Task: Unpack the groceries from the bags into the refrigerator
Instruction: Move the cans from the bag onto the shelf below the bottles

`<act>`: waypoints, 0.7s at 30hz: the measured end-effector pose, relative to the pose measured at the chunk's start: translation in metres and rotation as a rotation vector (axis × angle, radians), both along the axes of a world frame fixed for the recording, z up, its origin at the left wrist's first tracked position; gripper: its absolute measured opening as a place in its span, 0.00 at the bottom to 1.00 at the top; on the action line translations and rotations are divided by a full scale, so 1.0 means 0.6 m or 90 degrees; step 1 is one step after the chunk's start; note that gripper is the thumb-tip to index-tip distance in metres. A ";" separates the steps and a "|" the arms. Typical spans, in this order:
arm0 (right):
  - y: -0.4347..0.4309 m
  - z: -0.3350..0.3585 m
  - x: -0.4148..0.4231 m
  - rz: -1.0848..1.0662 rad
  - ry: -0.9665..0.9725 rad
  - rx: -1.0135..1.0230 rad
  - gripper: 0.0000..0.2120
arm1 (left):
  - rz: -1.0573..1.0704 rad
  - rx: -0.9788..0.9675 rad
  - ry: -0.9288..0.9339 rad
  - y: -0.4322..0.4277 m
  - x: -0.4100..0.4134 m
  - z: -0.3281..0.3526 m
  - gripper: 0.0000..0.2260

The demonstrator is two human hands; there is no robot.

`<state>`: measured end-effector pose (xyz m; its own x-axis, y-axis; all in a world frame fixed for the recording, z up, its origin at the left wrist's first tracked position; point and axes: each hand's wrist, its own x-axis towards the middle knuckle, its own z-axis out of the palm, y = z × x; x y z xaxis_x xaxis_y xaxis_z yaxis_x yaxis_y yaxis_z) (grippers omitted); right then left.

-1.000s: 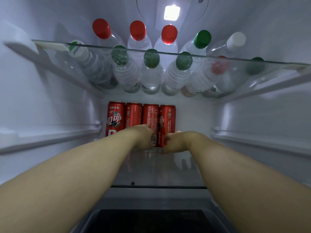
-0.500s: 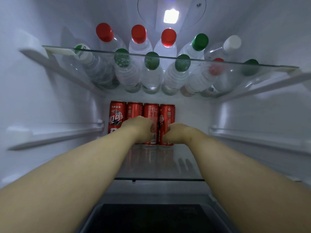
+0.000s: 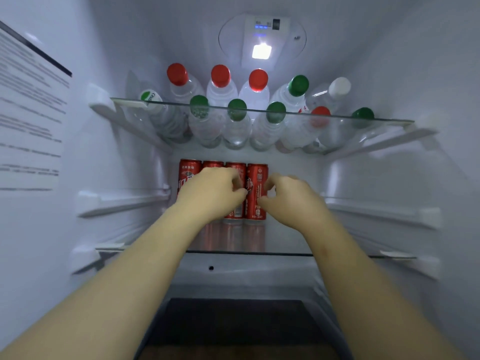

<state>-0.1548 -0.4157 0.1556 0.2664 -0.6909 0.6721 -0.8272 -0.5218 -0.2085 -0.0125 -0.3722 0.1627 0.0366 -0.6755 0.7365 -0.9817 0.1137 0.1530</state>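
Several red soda cans (image 3: 257, 178) stand upright in a row at the back of the lower glass shelf (image 3: 288, 245). My left hand (image 3: 213, 193) is in front of the second and third cans, its fingers loosely curled and wrapped round nothing. My right hand (image 3: 291, 201) is just right of the rightmost can, fingers also loosely curled, with its lower fingertips at the can's edge. I cannot tell whether either hand touches a can. Both forearms reach in from the bottom corners.
Several water bottles (image 3: 236, 126) with red, green and white caps lie on the upper glass shelf (image 3: 376, 120). The shelf room right of the cans is bare. A dark drawer (image 3: 233, 328) sits below. A printed label (image 3: 28, 113) is on the left wall, and a lamp (image 3: 261, 51) glows at the back.
Both hands have drawn slightly back from the cans and loosened. The view has tilted up and pulled away, showing more of the fridge's top and left wall.
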 end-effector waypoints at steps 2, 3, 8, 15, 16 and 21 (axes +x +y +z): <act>0.029 -0.018 -0.011 0.008 -0.038 -0.052 0.13 | -0.009 -0.044 0.001 0.030 -0.007 -0.018 0.07; 0.043 -0.029 -0.016 0.015 -0.047 -0.066 0.13 | -0.011 -0.063 -0.004 0.043 -0.010 -0.027 0.07; 0.107 -0.090 -0.030 0.091 -0.091 -0.102 0.14 | -0.024 -0.163 -0.006 0.093 -0.026 -0.091 0.09; 0.158 -0.198 -0.066 0.107 -0.149 -0.094 0.14 | -0.067 -0.211 0.039 0.147 -0.052 -0.216 0.11; 0.163 -0.215 -0.073 0.109 -0.160 -0.096 0.13 | -0.076 -0.196 0.048 0.150 -0.055 -0.232 0.12; 0.176 -0.287 -0.110 0.087 -0.167 -0.047 0.11 | -0.129 -0.147 0.068 0.158 -0.083 -0.292 0.14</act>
<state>-0.2207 -0.3104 -0.0164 0.1640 -0.6067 0.7778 -0.6705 -0.6469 -0.3632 -0.0621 -0.2774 -0.0126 0.0045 -0.4932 0.8699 -0.9153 0.3482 0.2022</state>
